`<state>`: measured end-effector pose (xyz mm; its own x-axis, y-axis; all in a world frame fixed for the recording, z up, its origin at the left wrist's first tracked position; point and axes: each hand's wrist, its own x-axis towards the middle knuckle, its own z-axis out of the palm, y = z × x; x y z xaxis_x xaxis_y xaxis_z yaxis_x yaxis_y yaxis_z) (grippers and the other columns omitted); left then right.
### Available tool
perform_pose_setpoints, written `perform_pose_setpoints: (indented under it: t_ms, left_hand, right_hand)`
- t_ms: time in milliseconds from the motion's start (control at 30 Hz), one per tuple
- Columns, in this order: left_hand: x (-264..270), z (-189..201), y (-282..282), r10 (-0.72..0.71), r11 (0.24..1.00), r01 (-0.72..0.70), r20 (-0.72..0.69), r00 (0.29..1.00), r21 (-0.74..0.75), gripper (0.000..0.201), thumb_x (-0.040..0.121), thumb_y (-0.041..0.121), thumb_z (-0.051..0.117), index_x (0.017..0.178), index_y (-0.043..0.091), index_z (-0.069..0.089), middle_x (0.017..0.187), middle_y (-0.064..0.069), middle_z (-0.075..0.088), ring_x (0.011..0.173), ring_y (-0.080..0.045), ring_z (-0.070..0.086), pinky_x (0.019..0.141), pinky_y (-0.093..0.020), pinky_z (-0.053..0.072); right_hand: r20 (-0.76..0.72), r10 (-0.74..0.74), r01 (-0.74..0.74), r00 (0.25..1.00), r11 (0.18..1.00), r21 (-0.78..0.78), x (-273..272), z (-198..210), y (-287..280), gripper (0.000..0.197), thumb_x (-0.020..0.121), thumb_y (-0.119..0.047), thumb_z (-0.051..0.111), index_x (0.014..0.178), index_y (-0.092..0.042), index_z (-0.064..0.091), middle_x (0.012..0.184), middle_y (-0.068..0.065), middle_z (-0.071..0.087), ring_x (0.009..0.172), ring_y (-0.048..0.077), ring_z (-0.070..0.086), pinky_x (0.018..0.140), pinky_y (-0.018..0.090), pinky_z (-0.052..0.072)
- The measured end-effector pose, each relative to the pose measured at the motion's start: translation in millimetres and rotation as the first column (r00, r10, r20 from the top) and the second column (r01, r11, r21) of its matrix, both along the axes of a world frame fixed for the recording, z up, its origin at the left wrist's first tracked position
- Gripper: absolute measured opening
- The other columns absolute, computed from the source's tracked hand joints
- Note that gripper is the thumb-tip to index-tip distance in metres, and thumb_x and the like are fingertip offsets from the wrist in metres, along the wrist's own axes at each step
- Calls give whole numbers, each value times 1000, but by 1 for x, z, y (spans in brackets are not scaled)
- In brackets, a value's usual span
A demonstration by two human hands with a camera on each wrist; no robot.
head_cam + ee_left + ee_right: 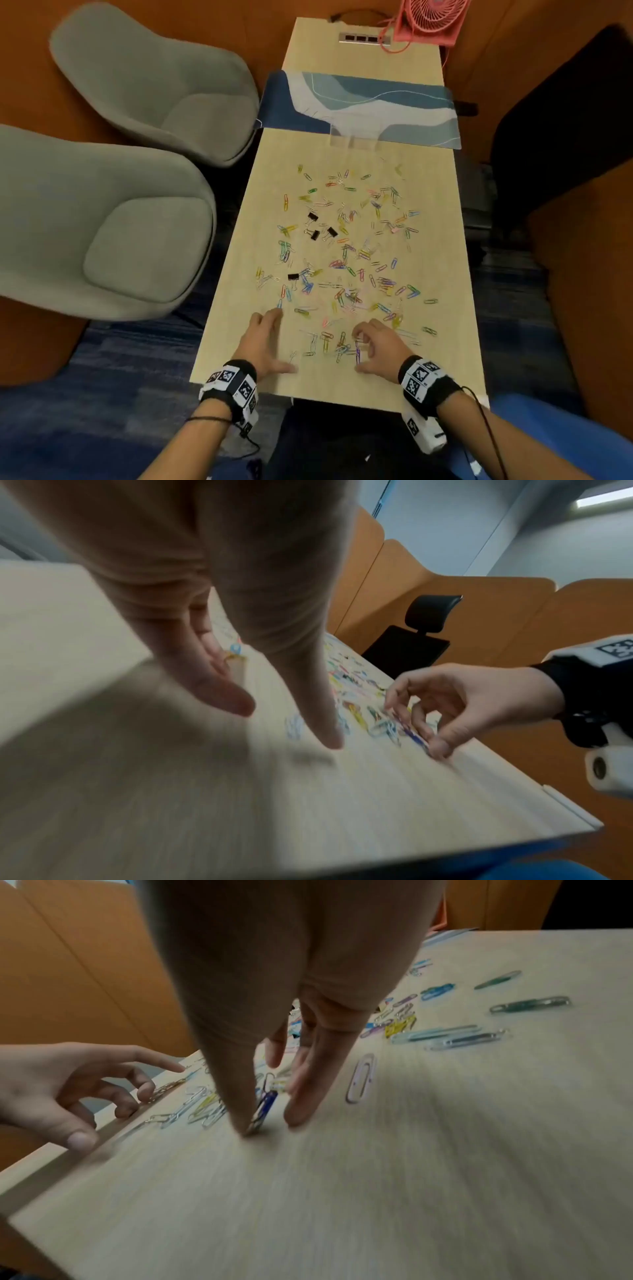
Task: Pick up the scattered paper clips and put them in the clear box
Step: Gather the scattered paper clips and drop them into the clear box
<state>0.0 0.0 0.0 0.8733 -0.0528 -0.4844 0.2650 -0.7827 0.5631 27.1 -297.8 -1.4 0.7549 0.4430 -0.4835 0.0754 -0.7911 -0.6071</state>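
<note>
1. Scattered across the middle and near part of a long pale wood-grain table [442, 359]: many thin bent-wire paper clips [342, 260] in blue, green, yellow, pink, purple, orange and bare silver, lying flat with long axes pointing every which way.
2. Near the front edge, a blue-purple clip [358, 354], long axis running roughly away from the person, toward the far end.
3. At the far end of the scatter, just at the edge of a blue-and-white wavy-patterned mat [404, 113]: the clear box [354, 137], transparent, straight-walled, upright, well apart from both hands.
4. Right hand [378, 346]: fingers curled loosely, thumb tip and fingertip down on the table either side of the blue-purple clip [265, 1104]; touching it at the thumb, but whether actually pinched cannot be told.
5. Left hand [265, 342]: spread, fingers fairly straight, tips at the tabletop near the left edge, holding nothing; forefinger just beside a blue clip [280, 303].
6. Among the wire clips, four black binder clips [320, 226], boxy, with folded silver handles.
7. Left of the table, two grey padded chairs [113, 219]; at the far right corner, a pink grilled fan [428, 20].
</note>
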Motion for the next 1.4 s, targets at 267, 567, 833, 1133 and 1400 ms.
perform_pose_setpoints:
  t_ms: [267, 567, 833, 1133, 1400]
  left_hand:
    - [-8, -19, -17, 154, 975, -130, 128, 980, -183, 74, 61, 21, 92, 127, 21, 58, 94, 6, 55, 72, -12, 57, 71, -23, 56]
    - [-23, -29, -59, -17, 990, 51, 243, 970, -134, 60, 86, 42, 67, 140, 28, 48, 110, 8, 41, 99, -7, 50, 95, -21, 44]
    - [-6, -34, -67, -110, 993, 121, 375, 920, -5, 30, 76, 10, 80, 106, 11, 74, 90, -7, 56, 77, -23, 58, 66, -26, 49]
    - [13, -25, -68, -25, 999, 39, 379, 925, -28, 19, 65, -1, 74, 76, 13, 77, 84, 1, 71, 70, -15, 67, 67, -25, 56]
    - [42, -2, -66, 284, 944, -258, 106, 953, -208, 17, 74, 3, 77, 86, 15, 80, 80, 2, 75, 75, -12, 71, 76, -21, 59]
  right_hand:
    - [104, -220, 216, 970, 975, 47, -6, -7, 17, 35, 75, -14, 77, 108, -17, 65, 96, -5, 48, 67, 12, 59, 74, 19, 47]
    - [175, -69, 91, 982, 989, -120, -13, -6, 45, 56, 78, -38, 73, 127, -18, 55, 116, 5, 45, 100, 22, 55, 91, 30, 47]
    - [248, -46, 75, 968, 991, -109, -9, -5, 44, 27, 88, -8, 56, 113, -11, 62, 107, 9, 58, 92, 28, 61, 78, 33, 47]
    - [227, -189, 203, 955, 978, -41, 8, -8, 24, 26, 80, -7, 59, 101, -17, 71, 88, 1, 71, 77, 15, 64, 73, 22, 52]
    - [-251, -630, 678, 735, 688, 257, 32, 14, -13, 18, 73, -2, 79, 86, -15, 75, 81, 8, 73, 69, 17, 70, 61, 15, 55]
